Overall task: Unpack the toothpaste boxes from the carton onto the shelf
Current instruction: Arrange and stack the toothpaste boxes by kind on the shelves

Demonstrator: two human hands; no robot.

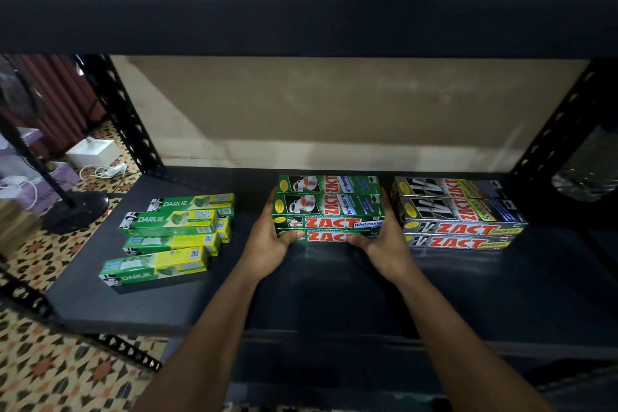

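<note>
While clasped at either end, glossy green ZACT cartons (pixel 329 211), perhaps four, between both hands (pixel 267 241) (pixel 384 241).

Three groups sit on the dark metal shelf board (pixel 334 294). Loosely piled green-and-yellow Darlie cartons (pixel 174 234) lie toward its left edge, stacked green Zact Whitening cartons (pixel 329 207) mid-board, and stacked silver Zact Smokers cartons (pixel 458 214) toward the right edge, all nearer the back.
</note>
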